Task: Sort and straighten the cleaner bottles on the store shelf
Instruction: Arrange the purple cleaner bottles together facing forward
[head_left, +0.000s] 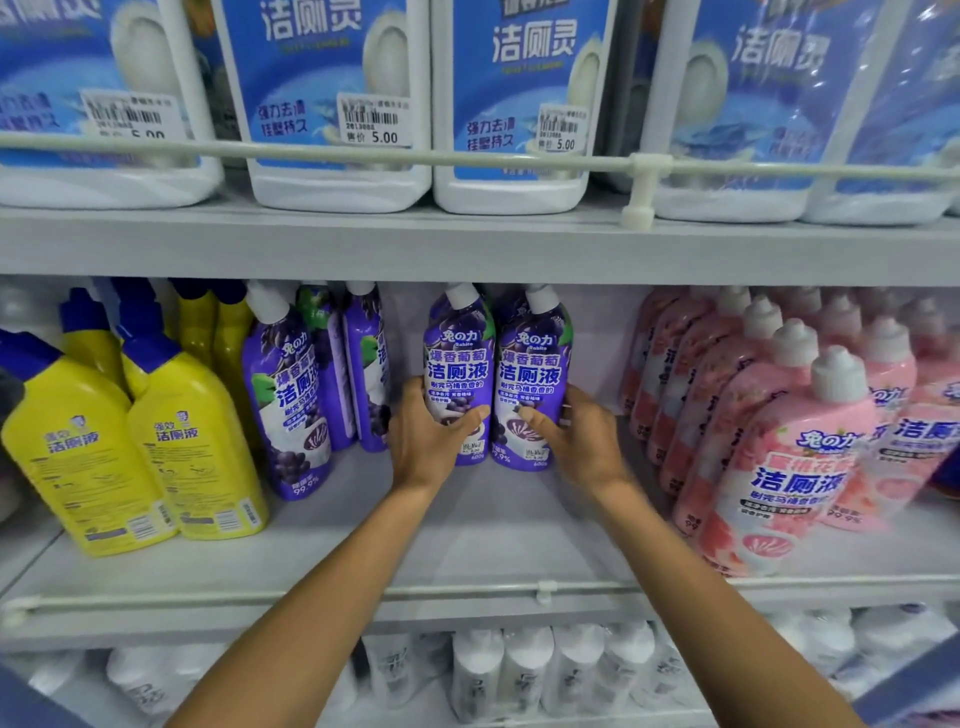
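Note:
Two purple grape cleaner bottles stand upright side by side at the back of the middle shelf (467, 551). My left hand (423, 441) grips the left purple bottle (457, 364), thumb across its label. My right hand (576, 441) grips the right purple bottle (532, 369) the same way. More purple bottles (291, 395) lean to the left of them, some turned sideways. Yellow bottles (192, 447) with blue caps fill the far left. Pink bottles (789, 457) stand in rows on the right.
A white rail (543, 592) runs along the middle shelf's front edge. Large white jugs with blue labels (332, 104) sit on the upper shelf behind another rail. White bottles (524, 670) line the shelf below. Bare shelf lies in front of the held bottles.

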